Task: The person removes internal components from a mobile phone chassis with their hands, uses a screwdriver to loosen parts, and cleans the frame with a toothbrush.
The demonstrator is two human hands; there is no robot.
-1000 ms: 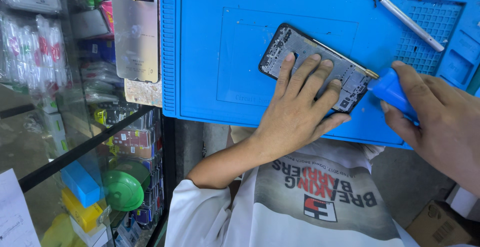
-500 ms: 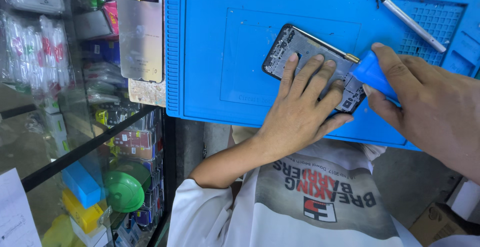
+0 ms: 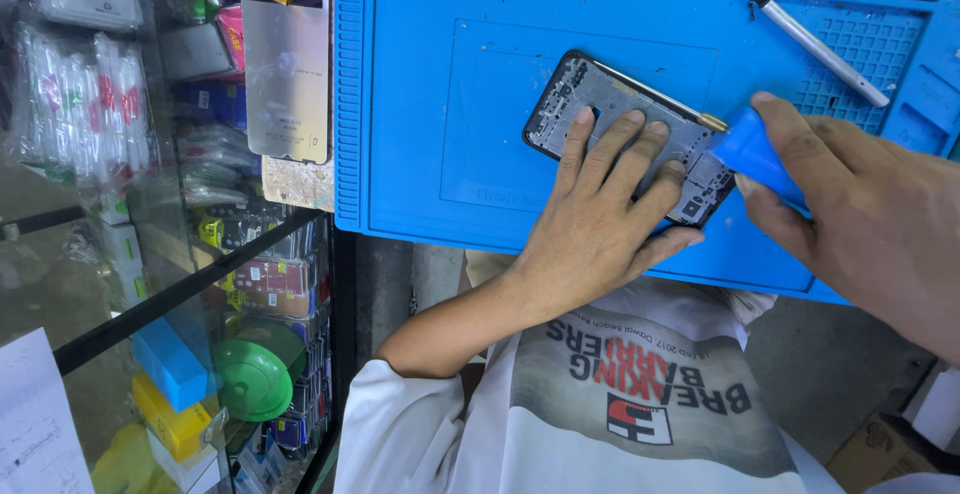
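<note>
An opened phone body [image 3: 585,94] with its grey inner frame showing lies tilted on a blue silicone work mat [image 3: 440,104]. My left hand [image 3: 600,219] lies flat on it, fingers spread over its middle and near end. My right hand [image 3: 870,219] grips a blue plastic pry tool [image 3: 750,154], whose tip touches the phone's right edge beside a small gold-coloured part. My white printed shirt fills the bottom of the view.
A silver pen-like tool [image 3: 815,44] lies on the mat's ribbed upper right area. To the left stands a glass display case [image 3: 150,254] with packaged accessories, coloured boxes and a green round object [image 3: 250,379]. A phone panel [image 3: 285,64] leans beside the mat.
My right hand has moved left with the blue tool, bringing its tip against the phone's right edge. My left hand stays pressed on the phone.
</note>
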